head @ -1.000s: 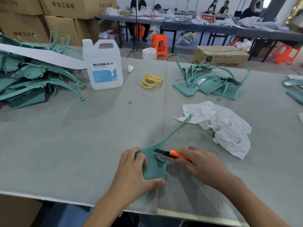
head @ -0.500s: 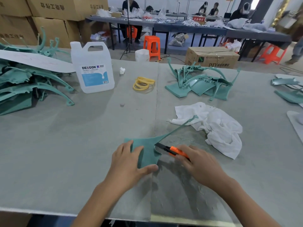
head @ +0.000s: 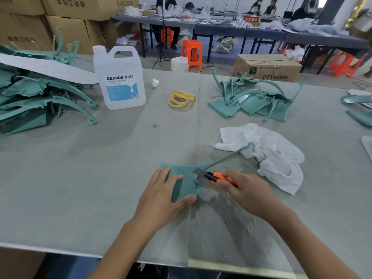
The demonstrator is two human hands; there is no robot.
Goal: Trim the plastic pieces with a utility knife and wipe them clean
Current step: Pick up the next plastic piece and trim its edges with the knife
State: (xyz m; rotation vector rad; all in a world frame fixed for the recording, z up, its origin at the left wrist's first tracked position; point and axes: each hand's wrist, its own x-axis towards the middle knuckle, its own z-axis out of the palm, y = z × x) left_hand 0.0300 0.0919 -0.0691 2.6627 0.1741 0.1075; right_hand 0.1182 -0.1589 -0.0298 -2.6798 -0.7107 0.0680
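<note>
A teal plastic piece (head: 186, 183) lies flat on the grey table (head: 80, 178), its thin arm reaching up to the right onto a crumpled white cloth (head: 271, 156). My left hand (head: 163, 196) presses down on the piece's wide part, fingers and thumb gripping it. My right hand (head: 249, 193) holds an orange utility knife (head: 216, 177); its blade rests against the piece's inner curved edge. Fine plastic shavings lie scattered on the table below the hands.
A heap of teal pieces (head: 40, 93) sits at the far left, another pile (head: 253, 99) at the back right. A DEXCON jug (head: 119, 77) and yellow rings (head: 181, 99) stand behind. More pieces (head: 358, 109) lie at the right edge.
The knife has slid along the piece's curved edge. My left hand has shifted slightly on the piece and still holds it down. The view itself has shifted.
</note>
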